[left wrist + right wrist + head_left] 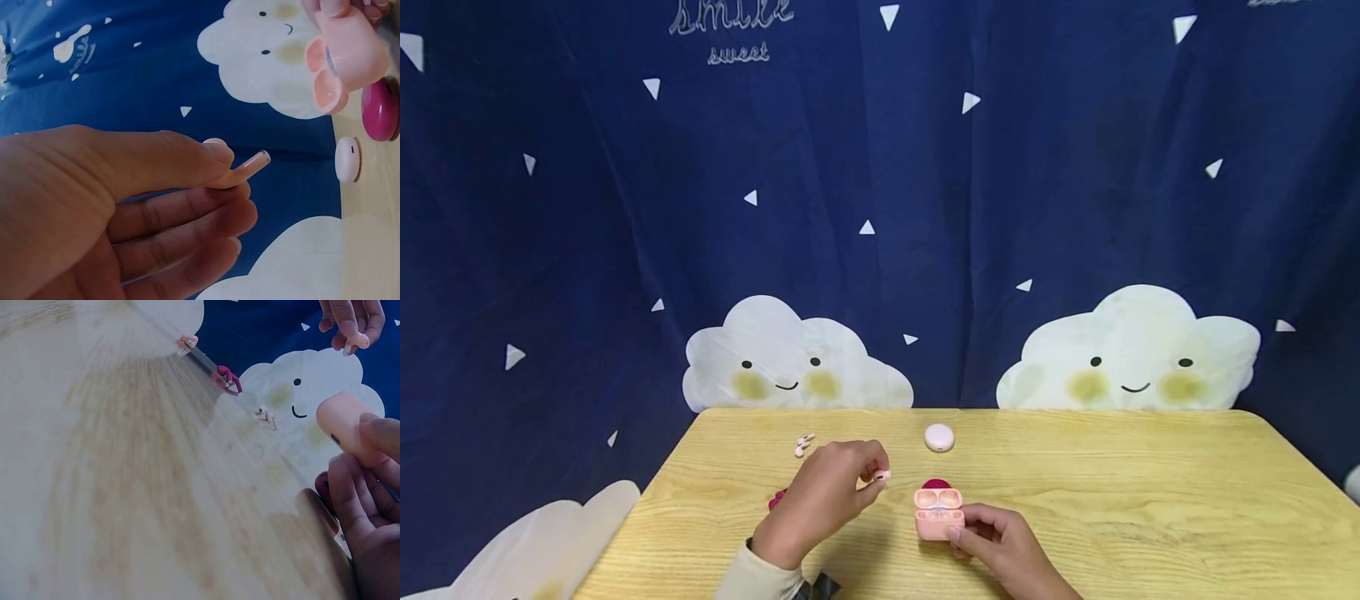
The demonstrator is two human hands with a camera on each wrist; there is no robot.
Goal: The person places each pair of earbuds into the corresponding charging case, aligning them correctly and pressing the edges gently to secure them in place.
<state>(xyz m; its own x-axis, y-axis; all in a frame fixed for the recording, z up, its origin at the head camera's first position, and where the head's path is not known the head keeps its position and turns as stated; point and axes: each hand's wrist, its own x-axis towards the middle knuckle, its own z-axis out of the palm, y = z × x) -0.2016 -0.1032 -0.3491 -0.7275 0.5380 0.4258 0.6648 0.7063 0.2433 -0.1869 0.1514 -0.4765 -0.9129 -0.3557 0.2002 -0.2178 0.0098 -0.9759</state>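
My left hand [827, 492] pinches a peach-pink earbud [255, 164] between thumb and forefinger, its stem pointing away from the fingertips. The other fingers lie loosely curved below it in the left wrist view. To the right, my right hand [1003, 546] grips a peach-pink earbud case [936, 529] by its side. The case lid stands flipped up, and both wells in the base show no earbud in the head view. In the right wrist view the case back [344, 422] faces the camera, with thumb and fingers around it. The left hand and earbud are left of the case.
Behind the open case lies a magenta case [380, 111], and farther back a round pale pink case [938, 437]. Pale earbuds [803, 445] lie at the back left of the wooden table [1150, 500]. Magenta earbuds [228, 379] and a peach-pink earbud [187, 344] lie further left.
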